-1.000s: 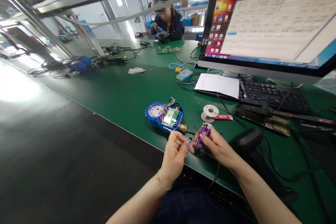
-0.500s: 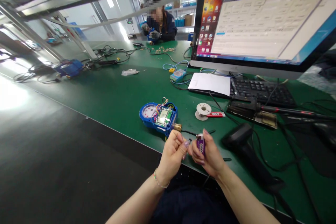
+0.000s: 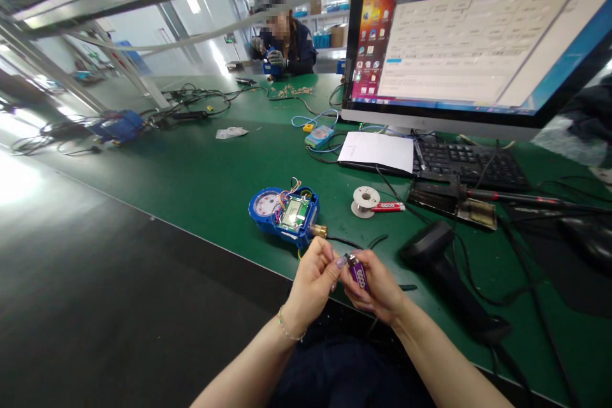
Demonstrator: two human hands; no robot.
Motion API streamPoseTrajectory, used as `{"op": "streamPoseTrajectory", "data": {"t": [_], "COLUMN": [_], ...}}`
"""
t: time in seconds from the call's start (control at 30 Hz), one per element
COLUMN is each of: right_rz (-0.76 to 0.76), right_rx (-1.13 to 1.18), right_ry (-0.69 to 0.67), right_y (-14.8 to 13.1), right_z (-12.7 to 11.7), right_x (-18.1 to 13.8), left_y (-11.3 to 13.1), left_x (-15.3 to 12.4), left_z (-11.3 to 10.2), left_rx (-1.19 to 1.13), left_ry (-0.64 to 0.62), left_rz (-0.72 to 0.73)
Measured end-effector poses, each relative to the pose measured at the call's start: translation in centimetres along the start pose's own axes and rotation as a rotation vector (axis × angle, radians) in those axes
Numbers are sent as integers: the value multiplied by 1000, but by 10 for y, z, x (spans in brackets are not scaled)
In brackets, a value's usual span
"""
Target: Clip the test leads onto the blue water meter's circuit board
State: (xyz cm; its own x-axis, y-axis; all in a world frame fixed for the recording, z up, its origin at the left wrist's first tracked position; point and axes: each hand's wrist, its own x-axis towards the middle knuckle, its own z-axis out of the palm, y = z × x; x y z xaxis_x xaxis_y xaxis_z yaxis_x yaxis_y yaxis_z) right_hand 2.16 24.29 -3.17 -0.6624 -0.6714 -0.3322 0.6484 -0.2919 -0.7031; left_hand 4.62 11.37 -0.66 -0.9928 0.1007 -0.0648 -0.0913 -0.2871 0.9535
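- My right hand [image 3: 377, 284] grips a small purple lighter [image 3: 357, 272], tilted, just above the near edge of the green table [image 3: 201, 172].
- My left hand [image 3: 313, 280] pinches something small at the lighter's top end; I cannot tell what.
- A blue meter [image 3: 284, 211] lies just beyond my hands, a solder spool [image 3: 366, 201] near it.

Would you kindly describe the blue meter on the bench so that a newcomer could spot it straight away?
Start at the big computer monitor on the green bench, then look down and left toward the near edge. The blue meter lies there, just beyond the person's left hand. Its round white dial, bare green circuit board, coloured wires and brass fitting set it apart from the white spool beside it.
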Motion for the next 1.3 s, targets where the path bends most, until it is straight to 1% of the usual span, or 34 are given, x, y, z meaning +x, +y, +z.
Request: {"op": "streamPoseTrajectory", "data": {"t": [0.27, 0.4, 0.53, 0.63, 0.7, 0.73, 0.83, 0.87, 0.9, 0.93, 0.97, 1.03, 1.1, 1.17, 1.23, 1.3], "right_rz": [11, 24, 23, -32, -122, -178, -329, -371, -412, -454, -496, -608, -767, -947, -1077, -1170], "right_rx": [-36, -91, -235, -450, -663, -783, -1110, -1191, -1259, -1313, -1352, -1450, -1605, -1756, -1823, -1842], "right_ry": [-19, 1, 90, 236, 378, 452, 637, 676, 706, 724, 731, 721, 718, 742, 778, 787], "right_y": [0, -1, -3, -11, -19, -24, -34, -35, -35, -34, -32, -28, -25, -23, -22, -18], "right_z": [-1, 2, 2, -7, -18, -24, -41, -44, -47, -48, -48, -44, -39, -36, -40, -50], "right_x": [0, -1, -1, 1, 3, 4, 9, 11, 12, 13, 13, 11, 5, -3, -11, -17], "left_y": [5, 5, 3, 6, 15, 21, 44, 51, 56, 61, 63, 62, 53, 39, 20, -2], "left_x": [0, 1, 1, -4, -11, -16, -31, -34, -35, -35, -32, -22, -8, 4, 14, 23], "left_z": [0, 1, 1, -2, -6, -9, -23, -30, -38, -47, -57, -79, -101, -117, -124, -122], "left_rx": [-15, -16, -17, 52, 165, 230, 408, 459, 514, 582, 663, 838, 980, 1069, 1162, 1301], "left_ry": [-1, -2, -2, 12, 50, 85, 246, 307, 365, 416, 460, 541, 576, 597, 598, 580], "left_rz": [-14, -6, -6, 20, 110, 187, 478, 555, 603, 619, 604, 504, 406, 356, 384, 473]}}
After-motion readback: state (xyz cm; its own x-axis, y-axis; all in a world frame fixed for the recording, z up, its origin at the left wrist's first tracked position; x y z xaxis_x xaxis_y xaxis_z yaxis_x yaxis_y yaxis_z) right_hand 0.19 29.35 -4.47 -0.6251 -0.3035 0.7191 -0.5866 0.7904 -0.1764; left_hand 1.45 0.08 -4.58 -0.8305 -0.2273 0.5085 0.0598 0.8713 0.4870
